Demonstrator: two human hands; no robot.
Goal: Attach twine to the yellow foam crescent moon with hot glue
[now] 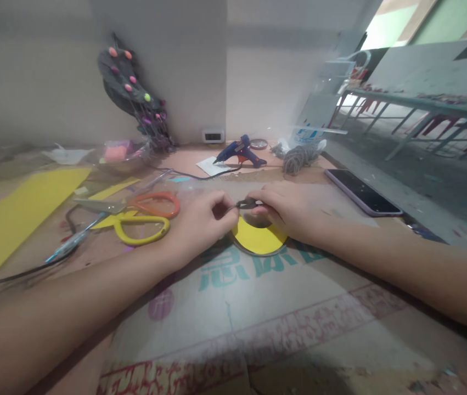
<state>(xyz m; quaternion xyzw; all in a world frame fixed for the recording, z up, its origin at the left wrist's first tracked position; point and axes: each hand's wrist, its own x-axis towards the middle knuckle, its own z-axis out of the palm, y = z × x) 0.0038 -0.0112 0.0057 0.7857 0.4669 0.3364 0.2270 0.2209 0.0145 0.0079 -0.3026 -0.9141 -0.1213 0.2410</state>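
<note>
A short dark grey strand (245, 204), which looks like yarn, runs between my two hands. My left hand (204, 222) pinches one end of it between thumb and forefinger. On the other side my right hand (288, 208) is closed on the strand, its fingertips bent down. Just below them lies a round yellow disc (260, 241) with a dark edge and a greyish middle, partly covered by my fingers. Left of my left hand rest scissors (145, 241) with one orange and one yellow handle. A ball of grey yarn (299, 159) sits behind my right hand.
Printed cardboard (266, 299) covers the tabletop. A blue glue gun (241, 149) stands at the back, its cord trailing left. A phone (363, 192) lies at right, yellow sheet (23, 211) at left. A dark crescent with coloured balls (120, 82) leans on the wall near a small display (213, 136).
</note>
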